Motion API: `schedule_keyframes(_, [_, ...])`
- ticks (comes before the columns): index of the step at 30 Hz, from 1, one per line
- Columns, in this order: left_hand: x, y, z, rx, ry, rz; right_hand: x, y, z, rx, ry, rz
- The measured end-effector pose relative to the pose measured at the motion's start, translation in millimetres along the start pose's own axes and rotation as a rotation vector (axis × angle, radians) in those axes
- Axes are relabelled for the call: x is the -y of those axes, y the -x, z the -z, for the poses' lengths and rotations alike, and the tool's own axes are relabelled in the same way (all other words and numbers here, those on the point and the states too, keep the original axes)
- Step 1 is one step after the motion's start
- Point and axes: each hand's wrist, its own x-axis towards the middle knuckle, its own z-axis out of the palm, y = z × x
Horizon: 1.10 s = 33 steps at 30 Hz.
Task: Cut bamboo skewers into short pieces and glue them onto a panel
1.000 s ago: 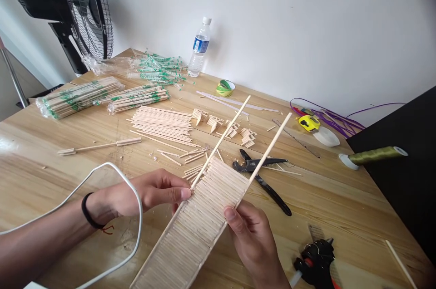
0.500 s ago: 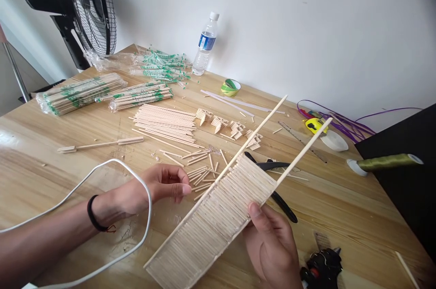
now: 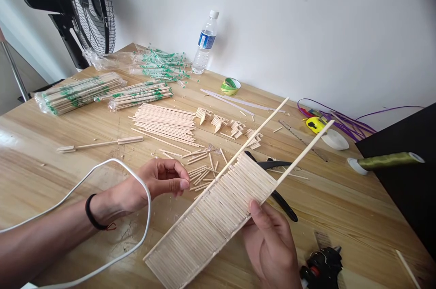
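Note:
My right hand point(image 3: 270, 239) grips a panel of wooden sticks point(image 3: 211, 221) by its right edge, thumb on top and fingers underneath. Short sticks lie side by side across two long chopsticks, whose bare ends reach past the panel at the upper right. The panel is tilted above the table. Left of it, my left hand point(image 3: 165, 180) is curled, thumb against the fingers; whatever may be between them is hidden. Short cut sticks point(image 3: 200, 175) lie just beyond that hand. Black-handled pliers or cutters point(image 3: 284, 205) show partly behind the panel.
A white cable point(image 3: 148, 216) loops over my left forearm. At lower right lies a black glue gun point(image 3: 322, 266). Long sticks point(image 3: 165, 123), wrapped chopsticks point(image 3: 81, 91), a water bottle point(image 3: 205, 46) and a yellow tape measure point(image 3: 315, 124) are farther back. A fan point(image 3: 90, 7) stands at the left.
Hardly anything differs. The panel and both hands have shifted very slightly, with the left hand a touch higher and farther left.

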Motion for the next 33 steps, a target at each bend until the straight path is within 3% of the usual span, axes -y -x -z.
schedule_keyframes(6, [0.4,-2.3,-0.9,-0.010,0.085,-0.009,-0.8,0.9,-0.3,-0.010,-0.022,0.002])
schedule_keyframes(20, [-1.2,0.8,0.7,0.023,0.043,-0.064,-3.0,3.3,4.5,0.059,-0.030,-0.022])
schedule_keyframes(25, [-3.0,1.1,-2.7,0.071,-0.025,-0.101,-2.1,4.1,3.1,0.094,-0.038,-0.034])
schedule_keyframes(33, [-3.5,6.6,-11.4,0.229,0.099,-0.045,-3.7,7.6,-6.1,0.165,-0.032,-0.081])
